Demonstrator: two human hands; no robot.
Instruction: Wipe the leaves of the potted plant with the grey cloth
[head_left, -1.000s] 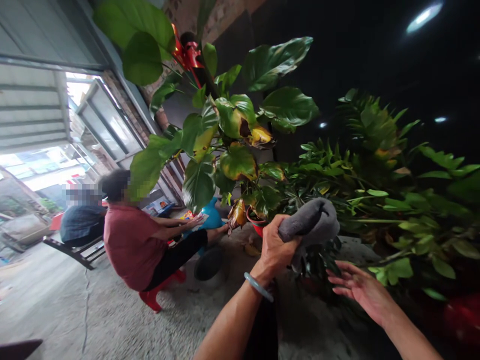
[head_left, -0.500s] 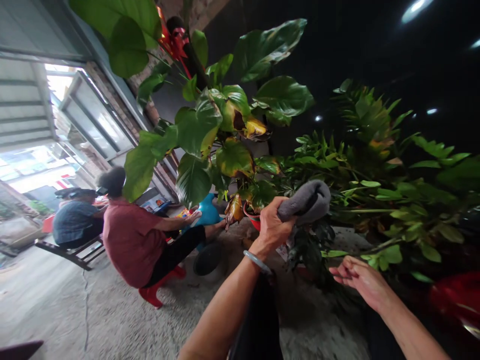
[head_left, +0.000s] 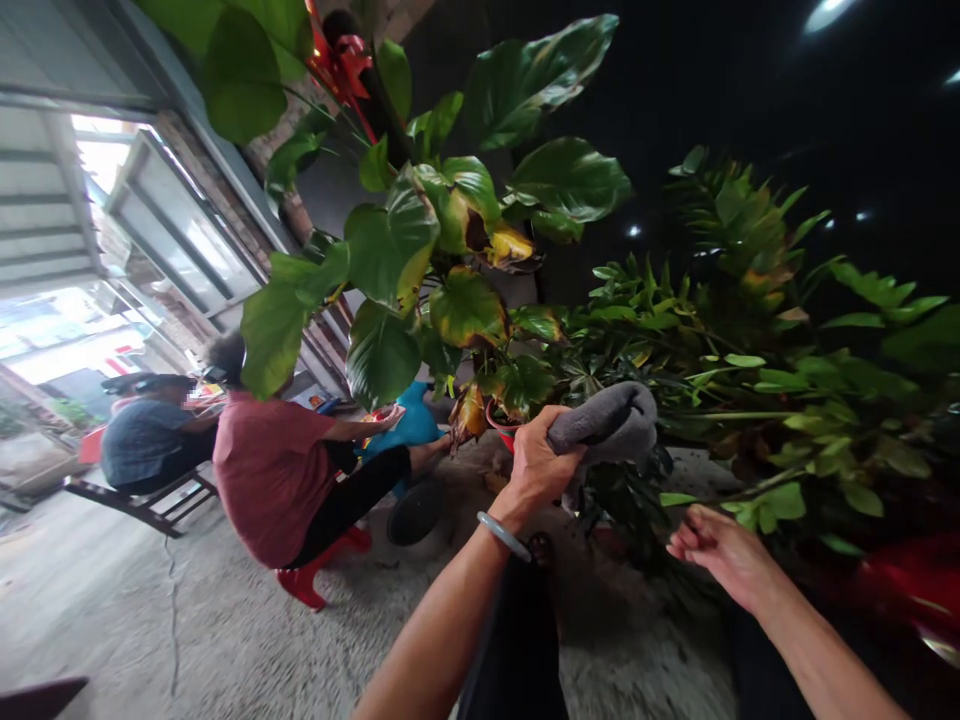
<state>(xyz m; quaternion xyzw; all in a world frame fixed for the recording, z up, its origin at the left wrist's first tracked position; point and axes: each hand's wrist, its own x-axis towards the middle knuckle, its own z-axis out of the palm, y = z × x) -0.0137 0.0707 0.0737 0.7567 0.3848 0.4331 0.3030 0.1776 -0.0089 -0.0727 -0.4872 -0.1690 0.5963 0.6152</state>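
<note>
My left hand [head_left: 534,462], with a pale bangle [head_left: 504,536] at the wrist, is closed around a folded grey cloth [head_left: 611,425]. The cloth's rolled end sticks out to the right, in front of the dark lower foliage. Lower right, my right hand [head_left: 712,550] has its fingers curled in, and nothing shows in them. It is just below a low leafy branch [head_left: 776,505]; whether they touch, I cannot tell. Beyond my left hand rises a large-leaved potted plant [head_left: 390,240] with some yellow and brown leaves, its red pot [head_left: 504,430] partly hidden.
On the left a person in a red shirt [head_left: 274,480] sits on a red plastic stool [head_left: 304,585]. Another person [head_left: 154,435] sits farther back on a dark bench [head_left: 142,510]. A dark bucket [head_left: 415,515] stands on the concrete floor. Something shiny red [head_left: 911,590] is at right.
My left hand and the cloth have dropped slightly and shifted a little left. A hanging end of the cloth shows below the hand now. My right hand's fingers are curled in more.
</note>
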